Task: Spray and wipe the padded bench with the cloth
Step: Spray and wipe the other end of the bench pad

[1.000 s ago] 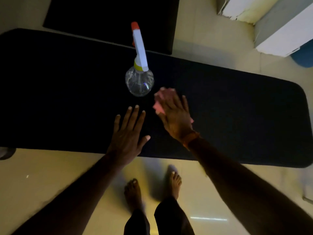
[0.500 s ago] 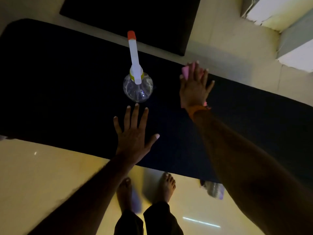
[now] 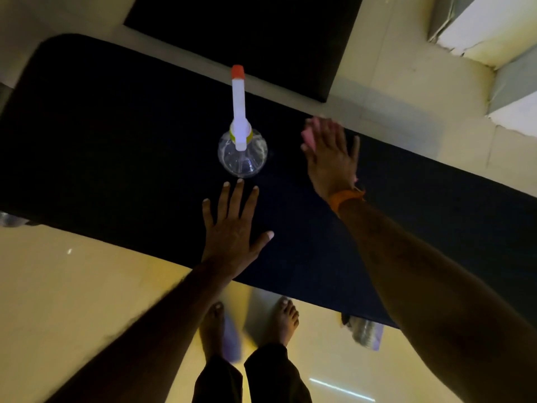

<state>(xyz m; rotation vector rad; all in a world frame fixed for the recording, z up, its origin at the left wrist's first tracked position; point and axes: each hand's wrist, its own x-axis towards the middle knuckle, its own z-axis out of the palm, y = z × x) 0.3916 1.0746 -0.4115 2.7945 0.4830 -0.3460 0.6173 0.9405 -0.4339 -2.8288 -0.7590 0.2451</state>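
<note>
long black padded bench [image 3: 122, 135] runs across the view, dim light, seen from above. landmark: clear round plastic spray bottle with a white trigger head and orange nozzle tip [image 3: 242, 146], standing upright on the bench pad, roughly mid-width of the pad. left hand [image 3: 232, 228] lies flat on the pad just on the near side of the bottle, palm down, fingers spread and straight, thumb out to the right, nothing in it; the fingertips stop just short of the bottle's base, not touching it as far as can be told. right hand [image 3: 329, 158] is on the pad to the right of the bottle, apart from it, fingers extended and close together, pressing flat on a pink cloth [image 3: 307, 135]; the cloth is mostly hidden under the palm, a bit shows past the fingertips on the bottle side and a thin pink edge near the wrist. hand somewhat blurred. it sits near the far edge of the pad. orange band [image 3: 344, 197] on the right wrist. beyond the bottle, past the far edge of the bench, a second black pad [image 3: 247, 33] on the pale floor [image 3: 72, 286]. on the near side, two bare feet [image 3: 286, 319] and dark trouser legs on the floor.
</note>
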